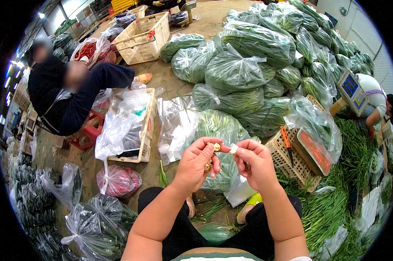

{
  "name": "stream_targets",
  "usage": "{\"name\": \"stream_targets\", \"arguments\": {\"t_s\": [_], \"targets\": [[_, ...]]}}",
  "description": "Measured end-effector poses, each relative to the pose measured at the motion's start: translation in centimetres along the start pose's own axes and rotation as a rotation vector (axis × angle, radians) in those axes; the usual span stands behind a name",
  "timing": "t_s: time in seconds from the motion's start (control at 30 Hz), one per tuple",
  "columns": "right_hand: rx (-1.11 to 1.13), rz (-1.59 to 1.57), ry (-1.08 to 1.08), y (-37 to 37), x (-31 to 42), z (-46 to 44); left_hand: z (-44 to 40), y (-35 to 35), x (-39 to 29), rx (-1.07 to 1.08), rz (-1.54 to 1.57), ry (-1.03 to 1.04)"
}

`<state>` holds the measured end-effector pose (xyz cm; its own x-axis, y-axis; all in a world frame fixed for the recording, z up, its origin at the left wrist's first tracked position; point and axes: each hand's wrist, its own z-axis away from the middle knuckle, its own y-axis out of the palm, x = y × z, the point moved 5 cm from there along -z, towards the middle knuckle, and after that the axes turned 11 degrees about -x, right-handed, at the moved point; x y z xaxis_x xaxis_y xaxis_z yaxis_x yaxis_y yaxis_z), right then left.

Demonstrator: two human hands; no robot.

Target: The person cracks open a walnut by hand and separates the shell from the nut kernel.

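Observation:
Both of my hands are raised close together over my lap. My left hand [201,163] has its fingers curled around small pale yellowish pieces [216,147], one at the fingertips and others lower by the palm. The fingers of my right hand [254,162] pinch a small white piece [234,149] just to the right of them. What these pieces are is too small to tell. Beneath and behind my hands lies a clear bag of green vegetables [218,126].
Bagged greens [253,43] are piled ahead. A crate [151,130] of plastic bags stands left, near a seated person [53,95]. To the right are a tilted crate [277,150], an orange-handled knife [286,138], a scale [353,93], loose greens [322,209] and a bending person [372,100].

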<state>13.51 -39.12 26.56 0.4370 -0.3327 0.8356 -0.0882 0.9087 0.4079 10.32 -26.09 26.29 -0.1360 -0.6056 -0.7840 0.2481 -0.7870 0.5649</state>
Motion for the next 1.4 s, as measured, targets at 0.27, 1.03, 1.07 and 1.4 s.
{"name": "stream_targets", "arguments": {"t_s": [0.27, 1.03, 1.07, 1.4], "targets": [[0.046, -0.201, 0.082, -0.1, -0.1, -0.3, 9.5, 5.2, -3.8, 0.683, -0.015, 0.116], [0.051, 0.059, -0.126, 1.2, 0.2, 0.3, 1.6, 0.0, -1.6, -0.166, -0.341, 0.219], [0.057, 0.081, -0.137, 1.3, 0.4, 0.4, 1.6, -0.1, -1.5, -0.155, -0.386, 0.218], [0.11, 0.146, -0.118, 0.9, 0.1, 0.5, 1.3, 0.3, -1.2, -0.103, -0.401, 0.277]]}}
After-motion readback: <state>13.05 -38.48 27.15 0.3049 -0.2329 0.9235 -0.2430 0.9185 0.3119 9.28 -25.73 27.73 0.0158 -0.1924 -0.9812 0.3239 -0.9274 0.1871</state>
